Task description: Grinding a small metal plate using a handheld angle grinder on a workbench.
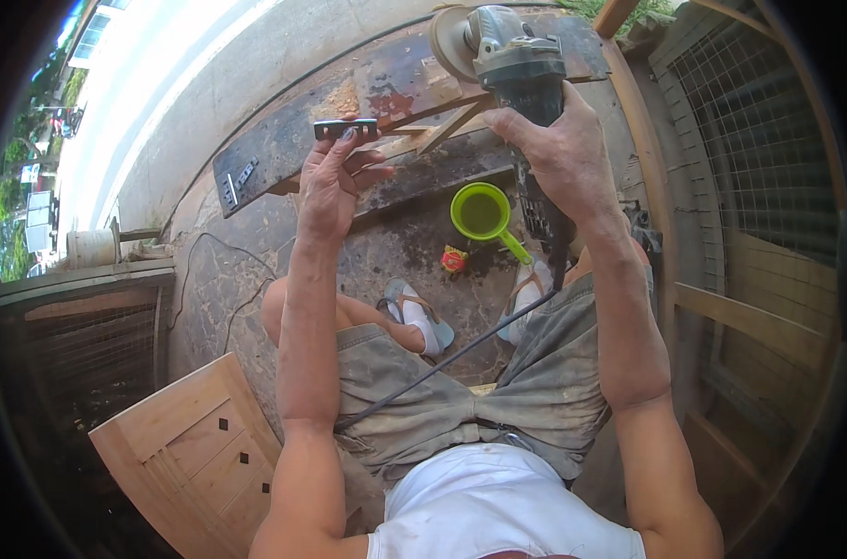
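My left hand pinches a small flat metal plate, dark with light notches along its lower edge, above the bench. Its other fingers are loosely curled. In my right hand is an angle grinder, gripped by its dark body and raised over the bench's right part. The grinder's round disc points left, apart from the plate. I cannot tell whether the disc is spinning. A dark cord crosses my lap. Small metal pieces lie on the left end of the low bench.
A lime-green dipper with liquid in it stands on the floor near my feet, beside a small red and yellow object. A wooden panel leans at lower left. Wire-mesh frames flank the right side. Loose wood strips lie by the bench.
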`<state>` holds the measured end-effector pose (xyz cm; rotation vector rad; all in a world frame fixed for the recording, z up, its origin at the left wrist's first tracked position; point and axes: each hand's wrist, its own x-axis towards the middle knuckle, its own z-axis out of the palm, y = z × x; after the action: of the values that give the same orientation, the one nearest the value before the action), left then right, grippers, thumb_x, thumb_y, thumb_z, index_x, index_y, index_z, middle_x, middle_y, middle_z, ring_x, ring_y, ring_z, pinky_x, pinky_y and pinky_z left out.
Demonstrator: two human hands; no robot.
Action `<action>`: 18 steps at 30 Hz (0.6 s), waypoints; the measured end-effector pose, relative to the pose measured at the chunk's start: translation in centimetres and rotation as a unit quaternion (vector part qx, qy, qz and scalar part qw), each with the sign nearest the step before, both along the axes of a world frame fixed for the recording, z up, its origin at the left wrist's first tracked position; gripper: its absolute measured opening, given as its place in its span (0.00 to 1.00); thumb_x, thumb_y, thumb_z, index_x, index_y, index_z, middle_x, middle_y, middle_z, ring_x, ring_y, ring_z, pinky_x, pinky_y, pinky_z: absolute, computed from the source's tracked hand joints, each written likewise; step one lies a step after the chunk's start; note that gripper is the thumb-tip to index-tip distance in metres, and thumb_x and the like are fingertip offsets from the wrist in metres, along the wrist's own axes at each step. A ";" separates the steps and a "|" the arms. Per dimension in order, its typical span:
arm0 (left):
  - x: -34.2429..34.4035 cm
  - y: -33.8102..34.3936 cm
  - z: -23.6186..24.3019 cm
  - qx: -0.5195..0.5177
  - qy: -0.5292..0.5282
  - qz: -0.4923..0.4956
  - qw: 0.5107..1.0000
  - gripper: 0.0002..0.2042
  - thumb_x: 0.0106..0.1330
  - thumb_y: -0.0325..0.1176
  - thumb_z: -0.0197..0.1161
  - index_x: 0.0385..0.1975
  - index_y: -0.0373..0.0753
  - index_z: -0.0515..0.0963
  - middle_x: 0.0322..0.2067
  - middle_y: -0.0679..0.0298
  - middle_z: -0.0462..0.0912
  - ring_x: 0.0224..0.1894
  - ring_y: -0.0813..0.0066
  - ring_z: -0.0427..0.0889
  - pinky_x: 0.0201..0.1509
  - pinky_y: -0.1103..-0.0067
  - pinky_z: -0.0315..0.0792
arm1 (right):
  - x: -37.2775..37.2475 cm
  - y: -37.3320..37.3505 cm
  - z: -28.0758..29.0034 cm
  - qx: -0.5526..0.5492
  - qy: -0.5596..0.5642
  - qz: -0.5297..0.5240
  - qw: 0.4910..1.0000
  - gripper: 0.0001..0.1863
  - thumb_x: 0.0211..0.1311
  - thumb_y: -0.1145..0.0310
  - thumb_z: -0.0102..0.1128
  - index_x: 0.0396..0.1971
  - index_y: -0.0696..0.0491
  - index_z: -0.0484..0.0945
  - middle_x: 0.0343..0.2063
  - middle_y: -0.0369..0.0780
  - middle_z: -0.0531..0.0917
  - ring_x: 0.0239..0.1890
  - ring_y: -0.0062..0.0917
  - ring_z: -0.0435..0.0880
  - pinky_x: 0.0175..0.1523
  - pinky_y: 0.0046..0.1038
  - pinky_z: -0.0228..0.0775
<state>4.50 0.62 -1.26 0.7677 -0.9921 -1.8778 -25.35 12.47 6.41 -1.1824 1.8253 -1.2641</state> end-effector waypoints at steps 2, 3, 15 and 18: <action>-0.6 0.5 -1.4 0.008 -0.083 -0.025 0.996 0.16 0.86 0.34 0.61 0.67 0.36 0.78 0.51 0.55 0.91 0.46 0.67 0.93 0.49 0.65 0.93 | -0.3 -0.2 0.9 -0.012 -0.010 -0.001 1.000 0.28 0.65 0.53 0.80 0.54 0.59 0.86 0.39 0.43 0.93 0.43 0.28 0.93 0.55 0.34 0.85; -1.1 0.8 -2.4 0.009 -0.165 -0.045 0.985 0.16 0.86 0.35 0.61 0.66 0.35 0.78 0.50 0.56 0.90 0.44 0.68 0.94 0.48 0.65 0.93 | -0.5 0.1 0.8 -0.005 -0.009 -0.009 1.000 0.28 0.65 0.53 0.80 0.54 0.59 0.86 0.39 0.43 0.93 0.43 0.28 0.93 0.55 0.34 0.85; -12.3 2.8 -37.7 -0.228 -0.694 -0.270 0.627 0.10 0.66 0.35 0.69 0.40 0.39 0.94 0.43 0.51 0.96 0.46 0.53 0.96 0.48 0.61 0.89 | -1.4 -0.1 4.2 -0.045 -0.147 -0.030 0.988 0.26 0.66 0.55 0.79 0.55 0.58 0.85 0.43 0.37 0.89 0.43 0.20 0.87 0.53 0.26 0.80; -18.0 7.1 -39.9 -0.152 -0.754 -0.268 0.581 0.13 0.69 0.34 0.66 0.48 0.40 0.93 0.46 0.49 0.95 0.52 0.52 0.95 0.55 0.59 0.86 | -2.4 0.7 2.9 0.006 -0.141 -0.054 0.989 0.22 0.67 0.65 0.79 0.55 0.59 0.84 0.42 0.38 0.90 0.43 0.22 0.89 0.52 0.27 0.82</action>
<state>-13.54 7.72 -41.18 2.0862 -2.7215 -0.9412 -27.76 13.14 9.36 -0.8573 1.7029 -1.3999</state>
